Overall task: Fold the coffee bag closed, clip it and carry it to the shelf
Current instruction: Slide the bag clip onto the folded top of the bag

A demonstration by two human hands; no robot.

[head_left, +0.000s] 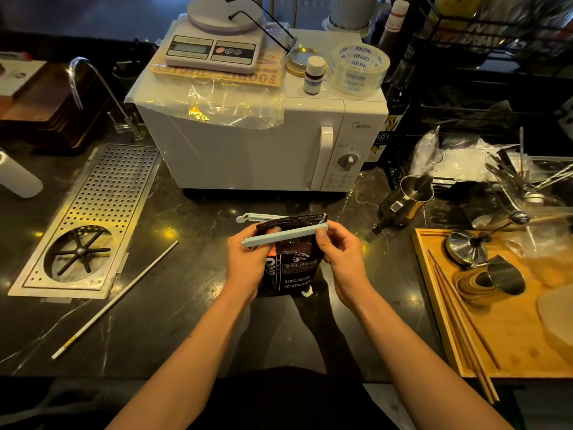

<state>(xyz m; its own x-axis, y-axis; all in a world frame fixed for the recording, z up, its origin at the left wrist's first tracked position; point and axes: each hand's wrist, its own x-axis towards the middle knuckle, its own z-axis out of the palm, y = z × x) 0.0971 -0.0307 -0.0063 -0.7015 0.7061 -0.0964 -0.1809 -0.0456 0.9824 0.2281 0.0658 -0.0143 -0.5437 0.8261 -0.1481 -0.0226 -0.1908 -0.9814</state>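
A black coffee bag (294,268) with white lettering stands upright on the dark counter in front of the microwave. Its top is flattened. A pale blue bag clip (283,233) straddles the top of the bag, one arm lying across the front and the other arm (259,217) sticking out behind to the left, so the clip is still spread. My left hand (248,259) grips the bag's left side and the clip's left end. My right hand (339,256) pinches the clip's right end at the bag's top corner.
A white microwave (248,144) stands right behind the bag, with a scale (214,48), tape roll and small bottle on top. A perforated drip tray (93,218) and a long white stick (114,301) lie left. A wooden tray (508,336) with metal jugs and chopsticks sits right.
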